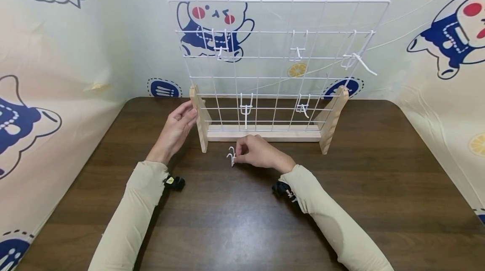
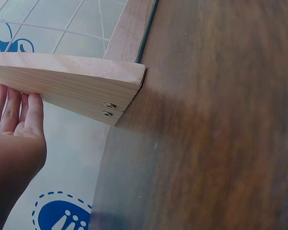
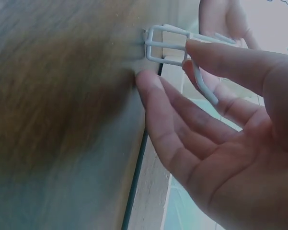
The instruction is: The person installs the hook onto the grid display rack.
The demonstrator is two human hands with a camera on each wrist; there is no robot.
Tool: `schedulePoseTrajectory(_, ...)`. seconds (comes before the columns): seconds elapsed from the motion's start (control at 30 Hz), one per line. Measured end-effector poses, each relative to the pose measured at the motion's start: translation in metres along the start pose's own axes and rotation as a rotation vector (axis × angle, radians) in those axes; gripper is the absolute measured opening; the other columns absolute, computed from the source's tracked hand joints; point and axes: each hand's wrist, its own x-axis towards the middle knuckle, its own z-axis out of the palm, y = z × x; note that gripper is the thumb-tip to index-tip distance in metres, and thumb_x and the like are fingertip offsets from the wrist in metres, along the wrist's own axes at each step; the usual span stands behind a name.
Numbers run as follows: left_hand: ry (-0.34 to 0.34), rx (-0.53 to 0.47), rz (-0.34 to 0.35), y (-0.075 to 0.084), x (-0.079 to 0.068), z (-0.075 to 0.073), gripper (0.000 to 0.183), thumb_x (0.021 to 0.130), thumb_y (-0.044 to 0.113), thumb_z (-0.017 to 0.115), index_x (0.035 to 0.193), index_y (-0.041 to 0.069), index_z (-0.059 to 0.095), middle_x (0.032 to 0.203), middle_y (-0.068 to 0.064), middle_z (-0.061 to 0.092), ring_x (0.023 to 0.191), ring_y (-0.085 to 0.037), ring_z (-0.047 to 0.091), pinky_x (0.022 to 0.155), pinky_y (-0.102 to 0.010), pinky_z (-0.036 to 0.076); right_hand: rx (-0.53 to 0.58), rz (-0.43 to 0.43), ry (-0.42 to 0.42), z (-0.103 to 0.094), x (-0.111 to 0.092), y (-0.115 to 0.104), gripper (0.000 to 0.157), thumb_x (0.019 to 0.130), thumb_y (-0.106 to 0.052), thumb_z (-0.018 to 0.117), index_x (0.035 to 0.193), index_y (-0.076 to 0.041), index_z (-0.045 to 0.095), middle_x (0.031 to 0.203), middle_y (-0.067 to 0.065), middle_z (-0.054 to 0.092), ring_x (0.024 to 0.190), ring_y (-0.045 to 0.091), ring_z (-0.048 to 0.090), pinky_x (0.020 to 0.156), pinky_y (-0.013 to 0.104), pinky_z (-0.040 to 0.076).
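Note:
A white wire grid rack (image 1: 278, 78) stands on wooden side legs (image 1: 199, 119) joined by a wooden crossbar (image 1: 265, 136). My left hand (image 1: 175, 130) rests against the outer side of the left leg. Seen from the left wrist, its fingers (image 2: 34, 112) lie fairly straight against the wood. In front of the crossbar, my right hand (image 1: 261, 152) pinches a white wire hook (image 1: 231, 157) between thumb and fingers. The right wrist view shows the hook's rectangular frame (image 3: 167, 44) close to the tabletop, with a bent prong beside the fingers.
Several white hooks hang on the grid, among them an upper left one (image 1: 221, 48) and a lower one (image 1: 246, 110). The upper right hook (image 1: 358, 60) juts out past the grid's side. Behind the brown table (image 1: 242, 220) hangs a printed cloth (image 1: 132, 43).

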Motion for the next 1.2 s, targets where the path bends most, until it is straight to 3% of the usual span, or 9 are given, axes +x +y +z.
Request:
schedulePoseTrajectory(0.2,0.007,0.001,-0.004,0.000,0.000,0.001,0.043,0.101,0.008,0.057,0.143,0.002,0.047,0.142,-0.016,0.049,0.128,-0.020,0.052,0.108,-0.027,0.043,0.073,-0.064,-0.017,0.004,0.002,0.003,0.020,0.082,-0.007,0.077,0.070,-0.013,0.063,0.063,-0.010,0.062,0.059,0.003,0.055,0.060,0.019,0.044)
schedulePoseTrajectory(0.4,0.005,0.002,0.000,0.001,0.000,0.001,0.043,0.101,0.007,0.056,0.143,0.002,0.048,0.142,-0.016,0.049,0.128,-0.020,0.052,0.109,-0.028,0.043,0.162,-0.049,-0.031,0.002,0.001,0.002,0.018,0.081,-0.003,0.074,0.069,-0.012,0.064,0.063,-0.007,0.065,0.056,0.009,0.061,0.056,0.020,0.047)
schedulePoseTrajectory(0.53,0.007,0.010,-0.003,0.001,0.000,0.001,0.044,0.102,0.008,0.057,0.144,0.002,0.047,0.143,-0.016,0.049,0.129,-0.020,0.051,0.109,-0.028,0.043,0.202,-0.019,-0.023,0.001,0.000,0.000,0.011,0.084,-0.003,0.071,0.081,-0.007,0.060,0.068,0.001,0.068,0.061,0.020,0.067,0.056,0.021,0.047)
schedulePoseTrajectory(0.63,0.009,0.007,-0.008,0.001,0.000,0.001,0.044,0.101,0.008,0.057,0.144,0.002,0.047,0.143,-0.015,0.049,0.129,-0.020,0.051,0.109,-0.027,0.043,0.255,0.000,-0.008,0.001,0.000,-0.002,0.016,0.086,-0.002,0.068,0.094,-0.002,0.054,0.074,0.010,0.070,0.065,0.029,0.070,0.056,0.023,0.050)
schedulePoseTrajectory(0.8,0.012,0.002,-0.014,0.001,-0.001,0.000,0.044,0.101,0.009,0.058,0.143,0.004,0.048,0.141,-0.013,0.051,0.128,-0.020,0.051,0.108,-0.027,0.043,0.279,-0.004,0.048,-0.001,0.001,-0.001,0.019,0.089,-0.006,0.067,0.102,-0.001,0.054,0.078,0.016,0.071,0.066,0.033,0.069,0.057,0.026,0.053)
schedulePoseTrajectory(0.97,0.012,-0.005,-0.011,0.001,-0.002,-0.001,0.043,0.101,0.008,0.058,0.142,0.004,0.050,0.141,-0.013,0.052,0.128,-0.020,0.051,0.109,-0.027,0.043,0.222,-0.043,0.143,-0.005,0.001,0.001,0.007,0.094,-0.013,0.065,0.098,-0.008,0.061,0.076,0.009,0.070,0.063,0.022,0.065,0.055,0.027,0.053)
schedulePoseTrajectory(1.2,0.004,-0.017,-0.007,0.002,-0.003,0.001,0.043,0.101,0.007,0.058,0.143,0.003,0.049,0.142,-0.014,0.052,0.129,-0.020,0.051,0.112,-0.029,0.040,0.235,-0.008,0.247,-0.010,-0.002,0.002,0.031,0.092,-0.019,0.072,0.109,-0.003,0.051,0.076,0.003,0.069,0.068,0.015,0.064,0.062,0.027,0.051)
